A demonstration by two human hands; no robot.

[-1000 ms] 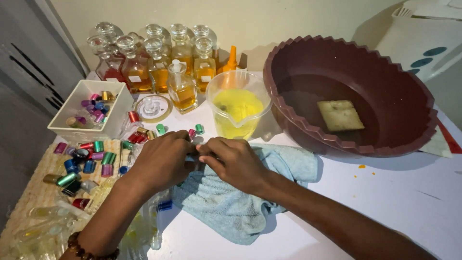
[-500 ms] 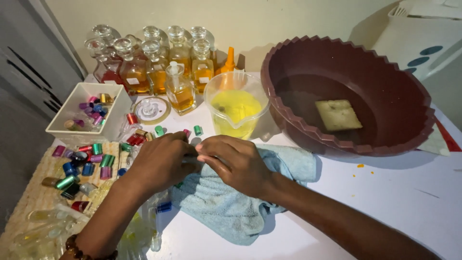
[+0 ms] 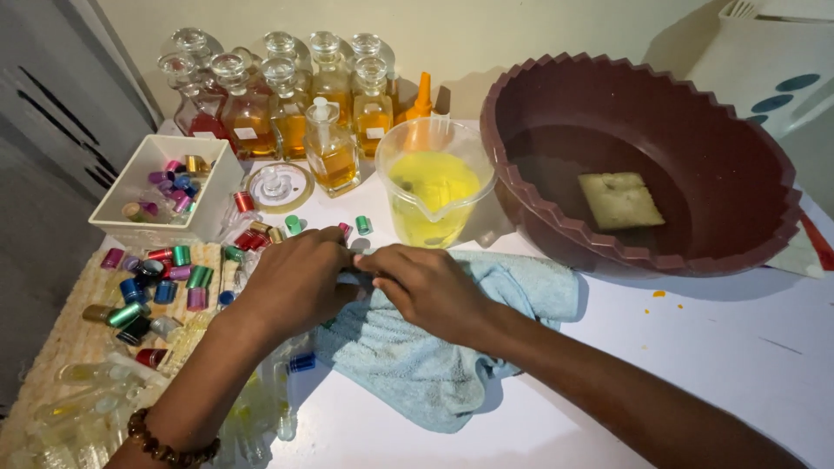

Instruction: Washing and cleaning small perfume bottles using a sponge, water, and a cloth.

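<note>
**Two hands meet over a pale blue cloth**

Nearest the camera, slim clear vials (image 3: 95, 391) lie in a loose heap at the table's left corner, glassy and partly out of focus. Just above them the left hand (image 3: 295, 282) and right hand (image 3: 421, 285) come together, fingers curled and tips pinched towards one another over something small between them (what it is cannot be told, as the fingers hide it). Both hands rest on a soft, rumpled light-blue cloth (image 3: 426, 365), a nubbly terry weave spread on the smooth white table (image 3: 678, 365).

To the left, a woven straw mat (image 3: 61, 334) carries short metallic caps (image 3: 165, 278), shiny cylinders in green, pink, blue and red. Beyond it stands a white square tub (image 3: 213, 187) holding more such caps.

Further back, a translucent plastic jug (image 3: 434, 187) with a pouring lip holds bright yellow liquid, and beside it a wide maroon basin (image 3: 756, 187) with a scalloped rim holds shallow water and a square yellowish sponge (image 3: 620, 199). Against the wall stand glass stoppered bottles (image 3: 295, 104), rounded and filled with amber liquid.
</note>
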